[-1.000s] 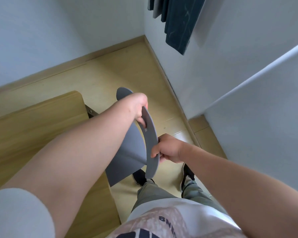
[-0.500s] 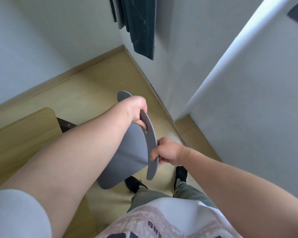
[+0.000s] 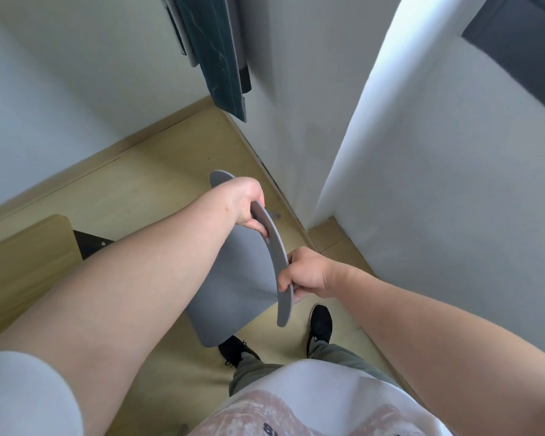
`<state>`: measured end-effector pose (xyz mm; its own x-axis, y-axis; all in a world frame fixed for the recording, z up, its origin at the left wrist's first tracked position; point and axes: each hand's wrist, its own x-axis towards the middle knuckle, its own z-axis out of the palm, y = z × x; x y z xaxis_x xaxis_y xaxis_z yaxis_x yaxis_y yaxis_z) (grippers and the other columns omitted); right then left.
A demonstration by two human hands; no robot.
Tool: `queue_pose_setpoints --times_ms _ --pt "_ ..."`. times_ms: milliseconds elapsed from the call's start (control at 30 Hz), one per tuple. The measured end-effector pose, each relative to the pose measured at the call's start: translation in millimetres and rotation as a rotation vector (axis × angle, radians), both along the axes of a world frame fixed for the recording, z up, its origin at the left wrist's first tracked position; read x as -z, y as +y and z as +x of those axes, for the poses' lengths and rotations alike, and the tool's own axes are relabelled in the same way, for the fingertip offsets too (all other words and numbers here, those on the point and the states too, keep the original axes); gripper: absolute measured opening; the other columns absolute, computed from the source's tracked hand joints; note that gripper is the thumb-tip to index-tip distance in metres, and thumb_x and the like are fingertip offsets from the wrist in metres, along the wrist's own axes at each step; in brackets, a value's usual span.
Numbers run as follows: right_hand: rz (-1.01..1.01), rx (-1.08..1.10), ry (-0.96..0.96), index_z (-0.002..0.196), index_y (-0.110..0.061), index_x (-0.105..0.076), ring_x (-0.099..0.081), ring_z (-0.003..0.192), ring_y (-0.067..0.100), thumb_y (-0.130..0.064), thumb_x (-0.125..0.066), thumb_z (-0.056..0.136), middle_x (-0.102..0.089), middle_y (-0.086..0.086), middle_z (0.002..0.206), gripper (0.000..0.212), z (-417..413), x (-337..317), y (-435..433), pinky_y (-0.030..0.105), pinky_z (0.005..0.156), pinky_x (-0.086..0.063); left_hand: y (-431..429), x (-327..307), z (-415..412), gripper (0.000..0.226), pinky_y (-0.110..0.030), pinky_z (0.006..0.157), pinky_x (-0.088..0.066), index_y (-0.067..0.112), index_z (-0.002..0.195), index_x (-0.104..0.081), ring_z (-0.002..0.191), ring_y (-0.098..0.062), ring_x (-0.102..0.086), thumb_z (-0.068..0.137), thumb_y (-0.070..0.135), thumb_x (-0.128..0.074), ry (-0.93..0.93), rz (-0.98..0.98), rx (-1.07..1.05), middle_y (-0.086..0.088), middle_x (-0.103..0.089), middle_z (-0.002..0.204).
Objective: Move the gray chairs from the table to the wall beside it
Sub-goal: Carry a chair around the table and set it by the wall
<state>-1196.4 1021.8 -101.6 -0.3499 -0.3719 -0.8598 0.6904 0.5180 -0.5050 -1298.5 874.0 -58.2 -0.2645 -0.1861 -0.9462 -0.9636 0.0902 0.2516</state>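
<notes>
Gray chair (image 3: 233, 278): carried, backrest top gripped by both hands. L hand (image 3: 247, 201) clamps far end, R hand (image 3: 306, 273) near end. Table (image 3: 22, 253) left of L arm; wall (image 3: 299, 127) beyond R hand. Step: transport. Next, prob.: set down against wall w/ legs level.

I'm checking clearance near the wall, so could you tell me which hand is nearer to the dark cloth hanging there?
Left. The left hand grips the gray chair backrest's far end, below the dark cloth. The right hand grips the near end, farther away.
</notes>
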Motion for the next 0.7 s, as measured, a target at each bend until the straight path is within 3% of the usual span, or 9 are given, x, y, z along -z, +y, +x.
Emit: queue_pose_setpoints --times_ms 200,333,467,533,600,700 --pt "0.049 -0.049 0.004 0.112 0.010 -0.060 -0.074 0.084 0.038 0.006 -0.064 0.070 -0.068 0.028 0.107 0.042 -16.0 5.7 25.6 0.039 0.066 -0.063 21.2 17.5 -13.0 0.021 -0.059 0.086 -0.052 -0.017 0.111 -0.042 0.115 -0.051 -0.056 0.094 -0.006 -0.040 -0.022 0.011 -0.017 -0.029 -0.055 0.118" --pt "0.083 -0.016 -0.002 0.113 0.009 -0.060 -0.073 0.090 0.041 0.008 -0.062 0.074 -0.068 0.030 0.109 0.039 -30.4 11.9 43.7 0.041 0.069 -0.063 38.9 24.3 -24.4 0.015 -0.055 0.092 -0.051 -0.017 0.094 -0.046 0.117 -0.046 -0.056 0.096 -0.006 -0.037 0.008 0.068 -0.017 -0.025 -0.057 0.103" --pt "0.222 0.044 0.095 0.102 0.000 -0.065 -0.074 0.082 0.039 0.002 -0.055 0.073 -0.072 0.025 0.100 0.031 -32.2 14.1 56.0 0.050 0.070 -0.063 51.7 36.4 -37.2 0.013 -0.051 0.079 -0.057 -0.009 0.092 -0.052 0.106 -0.043 -0.063 0.092 -0.001 -0.042 0.035 0.081 0.067 -0.025 -0.063 0.111" --pt "0.337 -0.014 0.224 0.093 -0.002 -0.066 -0.072 0.075 0.035 -0.003 -0.051 0.076 -0.072 0.018 0.091 0.023 -32.0 9.7 61.5 0.040 0.062 -0.063 58.1 44.2 -41.9 0.015 -0.047 0.078 -0.056 -0.007 0.093 -0.055 0.101 -0.040 -0.065 0.089 0.005 -0.047 0.049 0.064 0.145 -0.022 -0.064 0.109" --pt "0.438 -0.080 0.340 0.094 -0.003 -0.064 -0.066 0.073 0.030 -0.006 -0.050 0.083 -0.068 0.011 0.089 0.019 -33.2 7.2 69.9 0.029 0.053 -0.052 69.1 50.3 -46.7 0.020 -0.046 0.079 -0.054 -0.002 0.102 -0.056 0.097 -0.038 -0.063 0.089 0.012 -0.050 0.068 0.067 0.184 -0.019 -0.063 0.102" --pt "0.510 -0.135 0.422 0.101 -0.003 -0.063 -0.060 0.072 0.028 -0.006 -0.049 0.088 -0.063 0.008 0.088 0.018 -36.1 8.3 83.8 0.027 0.055 -0.046 87.0 57.1 -53.8 0.031 -0.046 0.083 -0.051 0.003 0.116 -0.051 0.100 -0.036 -0.059 0.090 0.020 -0.054 0.093 0.083 0.184 -0.017 -0.058 0.111"
